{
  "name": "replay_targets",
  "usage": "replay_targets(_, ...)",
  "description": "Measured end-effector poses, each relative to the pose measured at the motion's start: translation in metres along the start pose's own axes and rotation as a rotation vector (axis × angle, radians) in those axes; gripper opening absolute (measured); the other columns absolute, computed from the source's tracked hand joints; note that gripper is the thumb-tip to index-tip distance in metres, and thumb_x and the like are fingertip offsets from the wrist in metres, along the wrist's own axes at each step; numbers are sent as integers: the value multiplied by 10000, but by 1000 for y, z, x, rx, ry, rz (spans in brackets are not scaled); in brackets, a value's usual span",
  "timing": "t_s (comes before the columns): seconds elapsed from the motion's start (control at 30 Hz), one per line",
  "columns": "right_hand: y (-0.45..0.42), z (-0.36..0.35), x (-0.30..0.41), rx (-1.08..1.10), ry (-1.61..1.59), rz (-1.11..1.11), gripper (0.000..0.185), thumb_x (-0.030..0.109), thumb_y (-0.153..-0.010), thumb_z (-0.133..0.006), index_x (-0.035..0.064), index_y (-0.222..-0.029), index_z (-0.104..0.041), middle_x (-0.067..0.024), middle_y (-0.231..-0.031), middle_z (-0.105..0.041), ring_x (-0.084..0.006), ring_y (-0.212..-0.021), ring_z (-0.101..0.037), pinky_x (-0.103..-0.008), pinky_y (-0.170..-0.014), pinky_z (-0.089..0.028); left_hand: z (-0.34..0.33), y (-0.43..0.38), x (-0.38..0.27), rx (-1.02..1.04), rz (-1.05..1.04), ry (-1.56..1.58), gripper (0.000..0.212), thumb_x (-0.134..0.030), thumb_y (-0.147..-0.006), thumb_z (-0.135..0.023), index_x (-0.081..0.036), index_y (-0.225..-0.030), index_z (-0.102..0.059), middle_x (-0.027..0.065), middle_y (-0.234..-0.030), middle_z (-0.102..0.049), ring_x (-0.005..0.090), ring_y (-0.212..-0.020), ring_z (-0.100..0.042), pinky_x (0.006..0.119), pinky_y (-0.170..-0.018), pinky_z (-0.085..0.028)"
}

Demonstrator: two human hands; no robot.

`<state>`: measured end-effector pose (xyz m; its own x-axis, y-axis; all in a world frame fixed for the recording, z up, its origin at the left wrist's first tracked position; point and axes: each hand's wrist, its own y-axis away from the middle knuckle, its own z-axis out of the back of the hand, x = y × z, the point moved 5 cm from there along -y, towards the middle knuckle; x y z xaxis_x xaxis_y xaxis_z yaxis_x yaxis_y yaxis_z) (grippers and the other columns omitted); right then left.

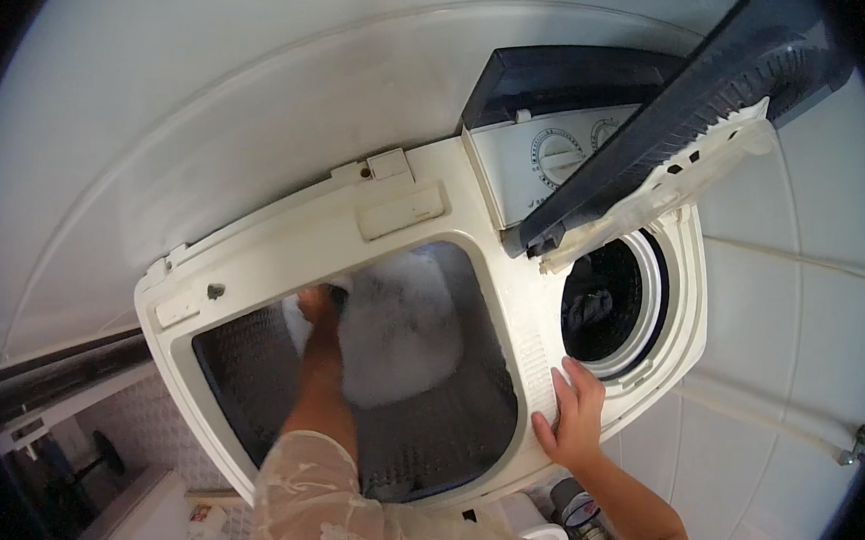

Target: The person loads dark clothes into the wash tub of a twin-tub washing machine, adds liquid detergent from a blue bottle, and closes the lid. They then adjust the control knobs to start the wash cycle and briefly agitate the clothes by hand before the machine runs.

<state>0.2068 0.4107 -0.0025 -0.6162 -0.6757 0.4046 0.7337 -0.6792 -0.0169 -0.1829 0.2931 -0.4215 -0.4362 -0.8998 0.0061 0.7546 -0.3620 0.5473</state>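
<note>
A twin-tub washing machine (477, 175) stands before me with both tubs uncovered. My left arm reaches down into the large wash tub (427, 450), where white foam (406, 328) covers the water. At the foam's edge is my left hand (315, 303), beside a small dark patch, perhaps cloth; its grip is too blurred to tell. My right hand (576, 415) rests on the cream top panel between the tubs, fingers apart and holding nothing. Close by, the round spin tub (603, 304) has dark cloth (591, 307) inside.
A dark spin-tub lid (660, 128) stands raised, partly covering the control panel with its timer knob (558, 158). Pale walls (279, 94) enclose the machine. At right, a pipe ends at a tap (857, 443). Bottles and containers (594, 537) sit below my right arm.
</note>
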Motion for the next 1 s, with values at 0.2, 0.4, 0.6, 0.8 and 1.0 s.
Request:
replay_targets(0.2,-5,-3,-2,42,-2,4,687,244,-740,-713,12,-1335,-460,-222,-1388,-408,-426,-1238,-423,-529,-1004,-307,-168,82,-54,99,-600,-635,355,-300,-948,-557,-37,-1179,-614,174,-1174,-600,292,-1125,-547,458,-928,-445)
replay_targets(0.4,7,-2,-6,21,-5,-80,681,245,-750,-711,17,-1339,-456,-222,-1384,-408,-425,-1243,-420,-532,-1006,-309,36,101,-69,374,-106,196,360,-355,-900,-604,-74,-1114,-672,112,-1107,-663,313,-1059,-611,484,-897,-463)
replay_targets(0.6,-6,0,-4,59,-40,8,677,247,-749,-717,19,-1334,-467,-219,-1379,-414,-416,-1241,-423,-525,-1008,-308,-103,51,-15,-362,-833,-209,285,-352,-870,-617,-77,-864,-692,56,-861,-707,290,-733,-677,485,-642,-521)
replay_targets(0.8,-6,1,-2,53,-28,20,673,252,-748,-720,19,-1329,-476,-218,-1376,-417,-414,-1236,-429,-520,-995,-316,-159,2,12,-153,-544,-251,274,-294,-890,-584,-46,-879,-700,127,-911,-697,302,-849,-675,455,-709,-525)
replay_targets(1.0,-11,1,-2,50,-46,77,669,257,-751,-718,17,-1328,-479,-218,-1373,-419,-413,-1229,-435,-520,-996,-316,-189,-24,21,-446,-289,-267,312,-391,-835,-647,-90,-894,-708,123,-922,-687,296,-854,-670,442,-709,-517)
